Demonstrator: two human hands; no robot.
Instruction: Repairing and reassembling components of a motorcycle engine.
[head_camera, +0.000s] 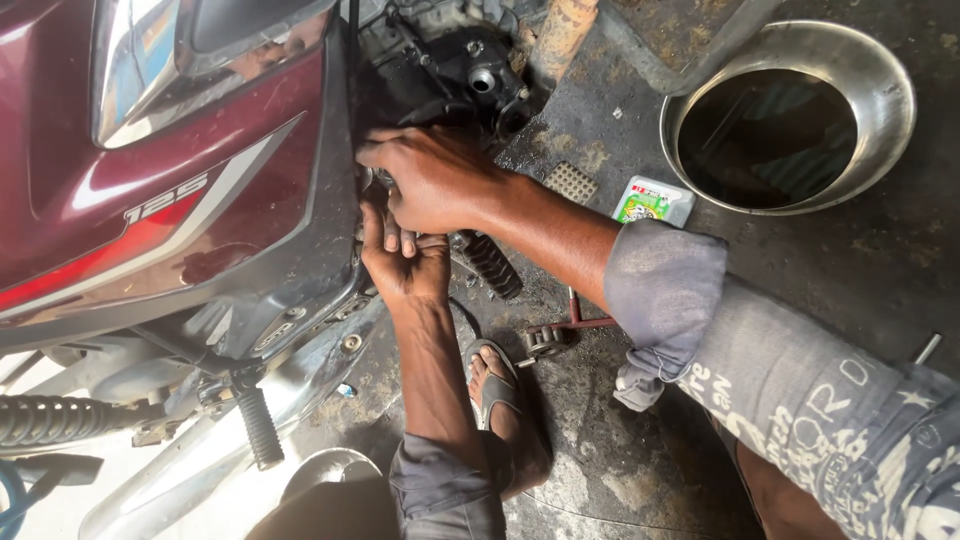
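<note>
Both hands work at the lower edge of a maroon motorcycle side panel (170, 190), where it meets the black engine (440, 70). The right hand (435, 180) lies palm-down against the panel's edge, fingers curled onto it; whether it pinches anything is hidden. The left hand (405, 262) sits just below it, palm up, fingers bent towards the same spot and touching the right hand; what it holds, if anything, cannot be told. On the far right of the oily floor stands a wide steel basin (880, 75) holding dark liquid. Just left of it, near the right forearm, lies a small white-and-green bottle (652, 200) on its side; its contents cannot be seen. A ribbed footrest (490, 265) lies just beside the left hand, and a sandalled foot (500, 395) rests nearer.
</note>
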